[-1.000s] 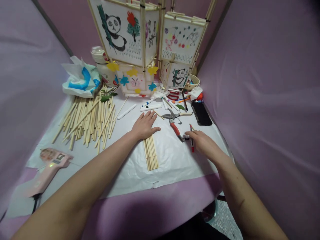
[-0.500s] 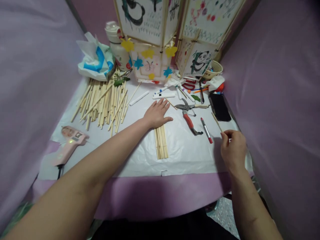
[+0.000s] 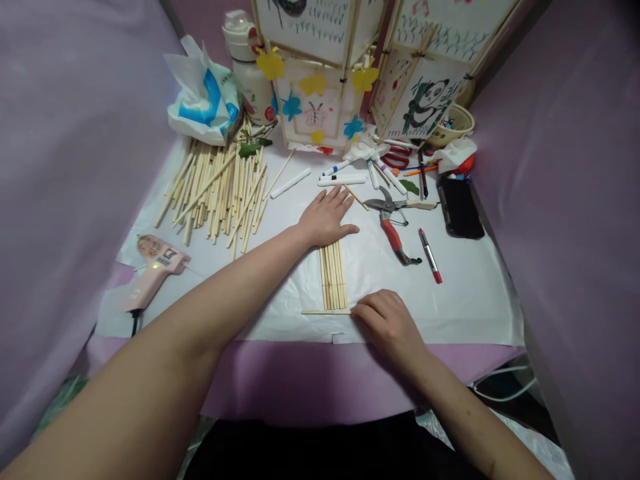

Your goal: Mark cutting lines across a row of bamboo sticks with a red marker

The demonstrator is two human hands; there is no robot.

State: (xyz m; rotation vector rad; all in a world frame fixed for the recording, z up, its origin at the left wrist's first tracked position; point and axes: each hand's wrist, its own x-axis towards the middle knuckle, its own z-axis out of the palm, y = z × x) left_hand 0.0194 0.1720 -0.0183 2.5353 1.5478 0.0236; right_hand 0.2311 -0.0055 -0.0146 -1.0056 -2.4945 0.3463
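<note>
My left hand (image 3: 327, 217) lies flat with fingers spread over the far end of a row of thin wooden sticks (image 3: 333, 273). The sticks lie side by side on the white sheet, with a faint line crossing them near their close end. A single wooden stick (image 3: 325, 312) is pinched by its right end in my right hand (image 3: 387, 323). It lies crosswise along the near ends of the row; whether it touches them I cannot tell. Right of the row are red-handled pruning shears (image 3: 393, 230) and a red-and-silver marker (image 3: 431, 257).
A pile of loose sticks (image 3: 210, 193) and a pink glue gun (image 3: 155, 270) lie on the left. Behind stand a tissue pack (image 3: 205, 100), a bottle (image 3: 253, 87) and paper lanterns (image 3: 315, 100). White markers (image 3: 343, 180) and a phone (image 3: 460, 208) lie farther right.
My right hand has moved left with the stick, from the right side of the table to the near ends of the row. The left hand stays on the row. The view has shifted slightly.
</note>
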